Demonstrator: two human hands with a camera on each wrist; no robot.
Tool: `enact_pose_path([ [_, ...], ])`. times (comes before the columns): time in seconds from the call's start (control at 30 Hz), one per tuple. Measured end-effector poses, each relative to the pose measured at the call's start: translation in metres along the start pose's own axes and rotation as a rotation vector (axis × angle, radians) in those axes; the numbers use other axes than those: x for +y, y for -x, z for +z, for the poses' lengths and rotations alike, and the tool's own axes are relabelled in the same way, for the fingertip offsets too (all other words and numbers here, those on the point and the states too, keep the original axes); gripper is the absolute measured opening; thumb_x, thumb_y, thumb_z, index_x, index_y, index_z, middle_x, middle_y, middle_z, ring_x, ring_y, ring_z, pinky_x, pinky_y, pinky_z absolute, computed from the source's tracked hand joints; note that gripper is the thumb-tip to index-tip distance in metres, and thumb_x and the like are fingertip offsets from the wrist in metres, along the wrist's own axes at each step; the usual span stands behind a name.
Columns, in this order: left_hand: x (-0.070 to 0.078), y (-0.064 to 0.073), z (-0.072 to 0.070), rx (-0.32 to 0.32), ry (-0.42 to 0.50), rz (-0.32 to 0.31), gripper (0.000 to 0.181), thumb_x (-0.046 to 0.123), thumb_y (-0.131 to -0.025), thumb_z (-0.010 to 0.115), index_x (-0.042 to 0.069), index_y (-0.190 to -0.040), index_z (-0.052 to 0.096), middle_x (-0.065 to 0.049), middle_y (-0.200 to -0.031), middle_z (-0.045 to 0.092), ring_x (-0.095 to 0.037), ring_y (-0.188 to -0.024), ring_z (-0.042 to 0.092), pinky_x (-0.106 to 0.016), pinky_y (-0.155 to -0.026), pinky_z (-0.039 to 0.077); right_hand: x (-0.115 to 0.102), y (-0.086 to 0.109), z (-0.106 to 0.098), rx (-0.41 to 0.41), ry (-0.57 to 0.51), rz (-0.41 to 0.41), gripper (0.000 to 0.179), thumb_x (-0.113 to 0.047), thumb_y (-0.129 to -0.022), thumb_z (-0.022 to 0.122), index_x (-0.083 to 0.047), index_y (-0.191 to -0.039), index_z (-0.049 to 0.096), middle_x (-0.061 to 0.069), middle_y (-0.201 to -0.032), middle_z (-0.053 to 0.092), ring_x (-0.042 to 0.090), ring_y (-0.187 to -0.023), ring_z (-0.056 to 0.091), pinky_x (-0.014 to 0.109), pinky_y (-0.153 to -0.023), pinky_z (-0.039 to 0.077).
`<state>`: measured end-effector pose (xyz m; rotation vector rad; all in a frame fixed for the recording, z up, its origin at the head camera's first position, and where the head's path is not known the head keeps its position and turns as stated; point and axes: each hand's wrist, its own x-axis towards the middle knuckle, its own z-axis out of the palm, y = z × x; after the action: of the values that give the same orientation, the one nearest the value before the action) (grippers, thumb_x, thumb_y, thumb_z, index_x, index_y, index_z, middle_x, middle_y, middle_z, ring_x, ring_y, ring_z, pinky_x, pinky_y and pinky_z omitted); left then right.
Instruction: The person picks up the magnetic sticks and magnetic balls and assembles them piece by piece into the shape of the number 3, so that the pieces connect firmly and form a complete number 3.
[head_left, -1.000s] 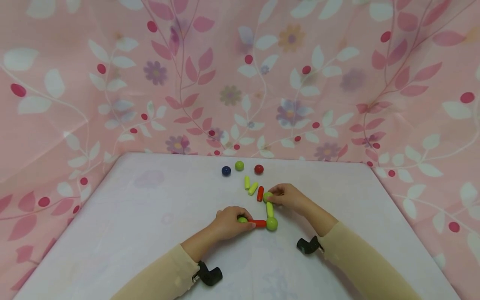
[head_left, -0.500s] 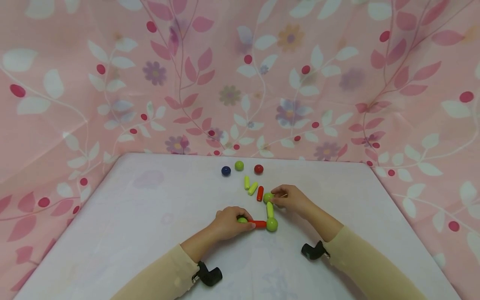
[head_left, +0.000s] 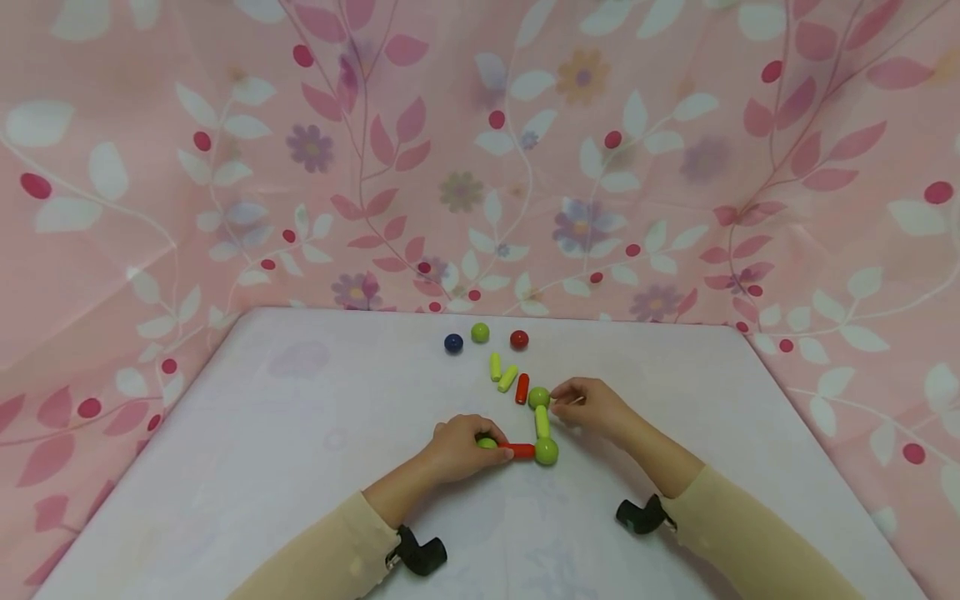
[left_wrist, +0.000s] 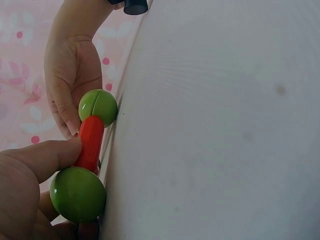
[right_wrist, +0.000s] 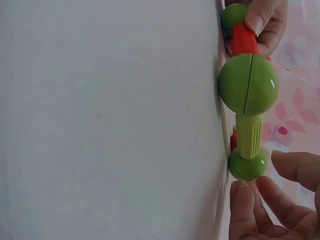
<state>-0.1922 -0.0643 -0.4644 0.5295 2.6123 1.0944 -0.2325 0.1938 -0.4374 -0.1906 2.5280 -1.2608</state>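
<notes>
On the white table, an L-shaped chain of toy balls and rods lies between the hands. My left hand (head_left: 459, 450) pinches its red rod (head_left: 522, 451) beside the green ball (left_wrist: 78, 195) at the left end, which the fingers partly cover in the head view. At the corner sits another green ball (head_left: 547, 452). From there a yellow-green rod (head_left: 542, 422) runs away from me to the far green ball (head_left: 538, 397). My right hand (head_left: 596, 407) is just right of that ball, thumb and fingers parted around nothing.
Behind the chain lie a loose red rod (head_left: 522, 389) and two yellow-green rods (head_left: 507, 378). Farther back are a dark blue ball (head_left: 453, 343), a green ball (head_left: 480, 332) and a red ball (head_left: 519, 339). A pink floral cloth (head_left: 465, 192) hangs behind the table.
My right hand has let go of the far green ball and drawn back slightly to the right and toward me. The left hand keeps its hold; the chain stays put.
</notes>
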Motion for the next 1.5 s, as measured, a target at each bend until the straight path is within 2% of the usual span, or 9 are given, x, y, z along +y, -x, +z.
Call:
enact_pose_path([
  [0.23, -0.001, -0.001, 0.001, 0.005, 0.0, -0.006, 0.012, 0.042, -0.088, 0.075, 0.03, -0.09, 0.074, 0.016, -0.088, 0.065, -0.011, -0.085, 0.053, -0.04, -0.079, 0.03, 0.003, 0.007, 0.001, -0.011, -0.011, 0.005, 0.025, -0.015, -0.093, 0.071, -0.003, -0.114, 0.068, 0.005, -0.094, 0.065, 0.019, -0.082, 0.06, 0.032, -0.073, 0.053],
  [0.5, 0.0, 0.0, 0.002, 0.003, -0.002, -0.009, 0.012, 0.041, -0.088, 0.076, 0.029, -0.09, 0.074, 0.015, -0.089, 0.066, -0.012, -0.086, 0.054, -0.041, -0.079, 0.031, 0.005, 0.013, 0.006, -0.049, -0.059, 0.024, 0.025, -0.014, -0.092, 0.071, 0.0, -0.113, 0.067, 0.006, -0.089, 0.067, 0.018, -0.078, 0.061, 0.029, -0.069, 0.052],
  [0.8, 0.0, 0.001, 0.001, -0.007, 0.011, -0.011, 0.012, 0.041, -0.088, 0.075, 0.029, -0.091, 0.075, 0.014, -0.093, 0.066, -0.013, -0.089, 0.054, -0.041, -0.081, 0.031, 0.005, 0.012, 0.015, -0.006, -0.05, 0.09, 0.022, -0.017, -0.092, 0.073, -0.004, -0.108, 0.069, 0.003, -0.085, 0.069, 0.016, -0.076, 0.062, 0.03, -0.07, 0.054],
  [1.1, 0.0, 0.003, -0.001, -0.012, 0.02, -0.008, 0.012, 0.039, -0.089, 0.076, 0.028, -0.092, 0.075, 0.012, -0.095, 0.067, -0.013, -0.092, 0.055, -0.042, -0.083, 0.031, -0.002, 0.012, 0.021, -0.011, -0.017, 0.104, 0.026, -0.019, -0.091, 0.075, -0.001, -0.109, 0.068, 0.002, -0.084, 0.071, 0.016, -0.073, 0.062, 0.03, -0.067, 0.054],
  [1.5, -0.003, 0.001, 0.001, -0.004, 0.011, -0.011, 0.012, 0.041, -0.087, 0.076, 0.03, -0.09, 0.075, 0.014, -0.093, 0.066, -0.014, -0.092, 0.056, -0.045, -0.084, 0.033, -0.003, 0.01, 0.027, 0.006, -0.014, 0.163, 0.027, -0.021, -0.09, 0.076, -0.003, -0.108, 0.069, 0.002, -0.077, 0.069, 0.015, -0.069, 0.06, 0.028, -0.063, 0.051],
])
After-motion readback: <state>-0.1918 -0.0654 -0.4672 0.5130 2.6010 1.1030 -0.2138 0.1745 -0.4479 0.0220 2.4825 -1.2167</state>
